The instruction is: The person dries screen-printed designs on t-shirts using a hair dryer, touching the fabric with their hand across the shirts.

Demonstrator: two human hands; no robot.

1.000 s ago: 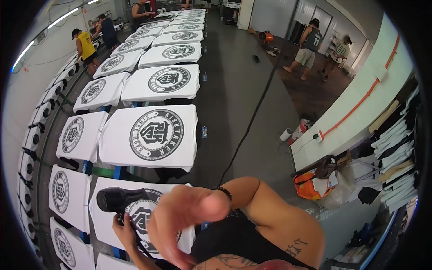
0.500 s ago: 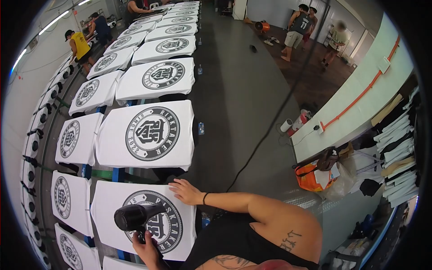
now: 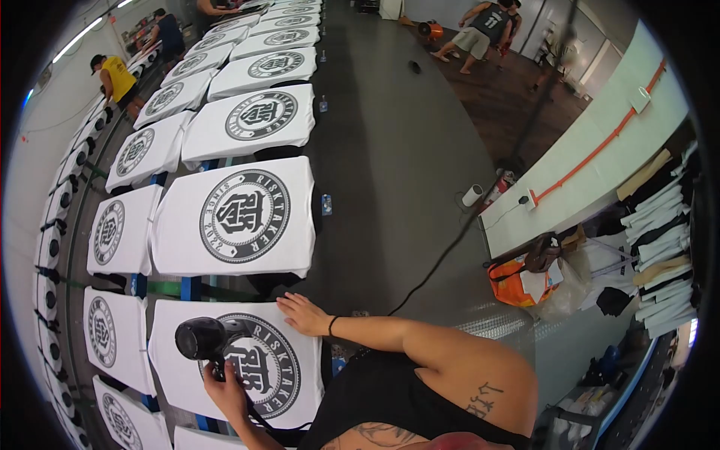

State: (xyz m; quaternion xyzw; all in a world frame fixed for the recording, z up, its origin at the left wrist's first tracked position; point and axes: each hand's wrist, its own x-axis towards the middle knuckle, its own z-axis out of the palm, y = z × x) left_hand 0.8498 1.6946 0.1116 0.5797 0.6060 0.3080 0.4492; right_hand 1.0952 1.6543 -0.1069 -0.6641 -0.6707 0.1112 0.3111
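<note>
My left hand (image 3: 223, 388) grips the handle of a black hair dryer (image 3: 198, 340), held above a white T-shirt (image 3: 171, 382) stretched over a flat board. The dryer's nozzle points to the right, across the shirt's round dark "RISKTAKER" print (image 3: 279, 367), and hides part of it. Near the shirt's upper right corner, my right hand (image 3: 304, 313) lies with its fingers stretched out on the fabric. A dark band circles that wrist.
More printed white shirts (image 3: 169, 232) on boards run away in two rows. A black cord (image 3: 431, 277) hangs across the grey floor on the right. Beyond are an orange bag (image 3: 510, 283), hung shirts (image 3: 660, 232) and several people, one in a yellow top (image 3: 118, 79).
The hair dryer and my left hand have moved left and slightly up. My right hand stays at the shirt's corner. In the background, a person in a dark jersey now leans over.
</note>
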